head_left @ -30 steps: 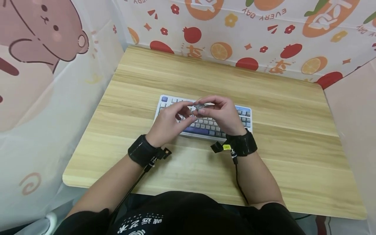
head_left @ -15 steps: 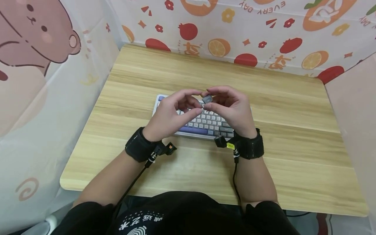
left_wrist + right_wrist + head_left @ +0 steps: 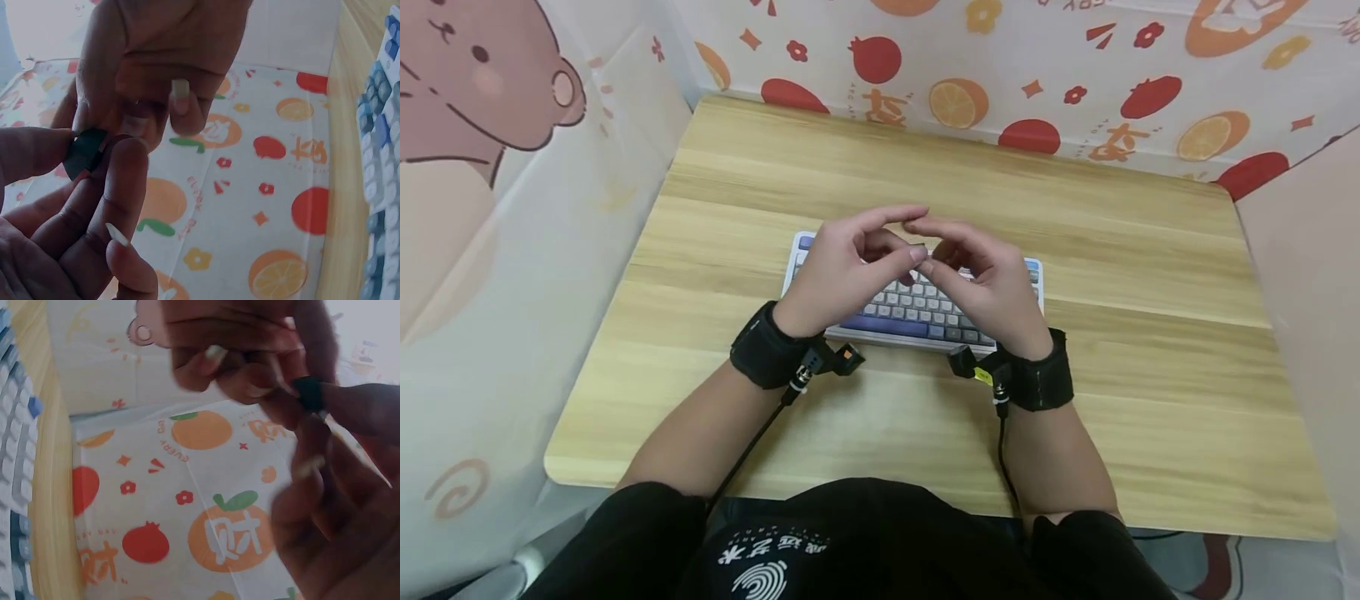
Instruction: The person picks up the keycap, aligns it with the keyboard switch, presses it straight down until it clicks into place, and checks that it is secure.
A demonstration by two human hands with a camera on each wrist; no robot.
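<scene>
Both hands meet above a white keyboard (image 3: 887,326) with grey, white and purple-blue keys. Between the fingertips is a small dark keycap (image 3: 85,153), which looks teal in the wrist views; only a sliver of it shows from the head. My left hand (image 3: 841,271) pinches it, thumb on one side and curled fingers on the other. From the opposite side my right hand (image 3: 983,279) grips the same keycap, its thumb tip close beside the left one. The right wrist view shows the keycap (image 3: 308,394) partly covered by fingers of both hands.
The keyboard rests on a light wooden table (image 3: 1120,417). A fruit-print cloth (image 3: 955,58) hangs behind the far edge, with a bear-print cloth (image 3: 587,192) at the left. Black wrist straps with cameras (image 3: 846,360) and cables sit on both wrists.
Both hands have risen slightly away from the body. The keycap, earlier visible in the right fingers, is now mostly hidden as the left thumb has closed in on it.
</scene>
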